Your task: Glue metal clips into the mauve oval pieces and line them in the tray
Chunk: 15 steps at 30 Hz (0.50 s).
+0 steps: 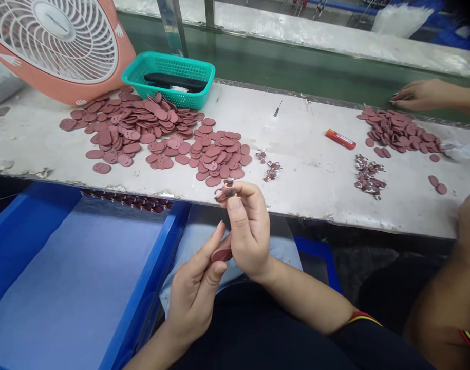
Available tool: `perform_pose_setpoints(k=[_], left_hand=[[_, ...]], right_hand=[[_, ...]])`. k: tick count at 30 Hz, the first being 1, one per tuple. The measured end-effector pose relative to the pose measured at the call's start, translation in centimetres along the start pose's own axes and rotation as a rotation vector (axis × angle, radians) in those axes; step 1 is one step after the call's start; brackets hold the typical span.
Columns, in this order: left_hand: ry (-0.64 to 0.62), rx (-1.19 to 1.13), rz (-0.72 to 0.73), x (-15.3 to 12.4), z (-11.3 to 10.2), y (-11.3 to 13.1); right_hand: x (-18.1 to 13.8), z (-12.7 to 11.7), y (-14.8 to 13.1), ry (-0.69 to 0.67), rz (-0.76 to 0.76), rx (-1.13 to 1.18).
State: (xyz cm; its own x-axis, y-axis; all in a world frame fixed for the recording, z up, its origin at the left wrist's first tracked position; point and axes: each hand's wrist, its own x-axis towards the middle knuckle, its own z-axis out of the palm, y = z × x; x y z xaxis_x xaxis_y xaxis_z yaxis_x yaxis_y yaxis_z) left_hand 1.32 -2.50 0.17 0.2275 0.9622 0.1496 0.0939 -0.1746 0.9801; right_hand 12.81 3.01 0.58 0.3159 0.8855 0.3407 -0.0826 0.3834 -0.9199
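Note:
Between the thumb and fingers of my left hand [194,282] is a flat reddish-brown oval disc [221,254]. Just above and to its right, my right hand [252,231] pinches a small brown figure-like piece [225,192] with shiny bits, held up near the table edge. The fingers of my right hand also come against the disc's right side, partly hiding it. Beyond my hands lies a heap of similar oval discs [219,156], some with small holes. A few small brown shiny pieces [272,170] lie to the right of that heap.
A larger disc pile [142,118] lies before a green basket [167,97] and an orange fan [76,90]. Below left stands a blue crate [142,298]. Rightward are a red packet [340,139], more discs [402,131] and a co-worker's hands [423,95]. A thin-tipped tool [277,110] lies farther back.

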Motion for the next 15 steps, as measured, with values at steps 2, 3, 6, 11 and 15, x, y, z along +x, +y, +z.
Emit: perform_pose_setpoints(k=[2, 3, 6, 11, 15], left_hand=[[-0.019, 0.040, 0.082, 0.2, -0.1, -0.4], [-0.023, 0.074, 0.144, 0.3, -0.1, -0.6], [-0.024, 0.185, 0.327, 0.4, -0.3, -1.3], [-0.009, 0.089, 0.154, 0.2, -0.2, -1.2], [-0.047, 0.127, 0.126, 0.2, 0.0, -0.9]], right_hand=[[-0.1, 0.2, 0.1, 0.036, 0.025, 0.055], [-0.2, 0.3, 0.0, 0.049, 0.042, 0.082], [0.1, 0.4, 0.0, 0.071, 0.099, 0.153], [1.6, -0.7, 0.3, 0.039, 0.121, 0.137], [1.9, -1.4, 0.6, -0.117, 0.080, -0.011]])
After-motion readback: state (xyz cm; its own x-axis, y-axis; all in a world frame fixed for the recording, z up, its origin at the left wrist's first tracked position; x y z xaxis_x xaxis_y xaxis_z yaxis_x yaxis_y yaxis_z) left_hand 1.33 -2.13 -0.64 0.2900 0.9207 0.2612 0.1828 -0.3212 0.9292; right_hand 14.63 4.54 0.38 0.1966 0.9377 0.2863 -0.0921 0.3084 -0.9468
